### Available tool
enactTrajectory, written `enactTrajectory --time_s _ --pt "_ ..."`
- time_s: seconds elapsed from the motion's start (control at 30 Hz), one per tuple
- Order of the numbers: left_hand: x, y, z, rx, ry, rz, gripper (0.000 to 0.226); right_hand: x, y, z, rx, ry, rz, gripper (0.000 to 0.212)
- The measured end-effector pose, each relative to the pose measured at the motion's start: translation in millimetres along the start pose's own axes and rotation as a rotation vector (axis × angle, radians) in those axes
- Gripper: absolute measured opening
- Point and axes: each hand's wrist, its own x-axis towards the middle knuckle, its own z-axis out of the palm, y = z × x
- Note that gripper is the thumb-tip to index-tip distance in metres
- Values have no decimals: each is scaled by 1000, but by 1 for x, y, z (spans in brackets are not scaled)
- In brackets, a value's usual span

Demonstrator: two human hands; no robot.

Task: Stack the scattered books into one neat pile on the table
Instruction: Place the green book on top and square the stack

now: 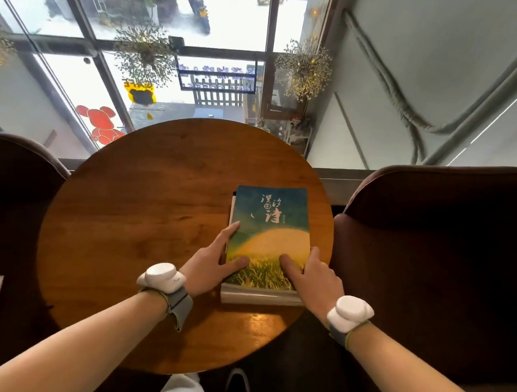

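A pile of books (266,238) lies on the right half of a round wooden table (139,214). The top book has a blue, yellow and green cover with white characters. Edges of lower books show along the pile's left and near sides. My left hand (214,261) presses against the pile's left edge, thumb lying on the cover. My right hand (312,276) clasps the pile's near right corner, thumb on the cover too. Each wrist carries a white device on a grey strap.
Dark brown armchairs stand to the left (11,174) and right (438,248) of the table. A large window (171,41) with dried-flower decorations lies beyond the table's far edge. My shoe (236,390) shows below the near table rim.
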Motion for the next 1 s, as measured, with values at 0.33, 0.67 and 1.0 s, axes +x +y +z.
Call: enactTrajectory --time_s 0.33,0.67,1.0 --pt "-6 -13 -7 418 -69 21 80 1 14 -7 59 -12 -272 82" --pt "-19 -19 3 343 -116 120 105 5 26 -2 -15 -287 -439 102" --pt "-24 -20 11 367 -55 119 101 7 29 -9 -148 -230 -544 99"
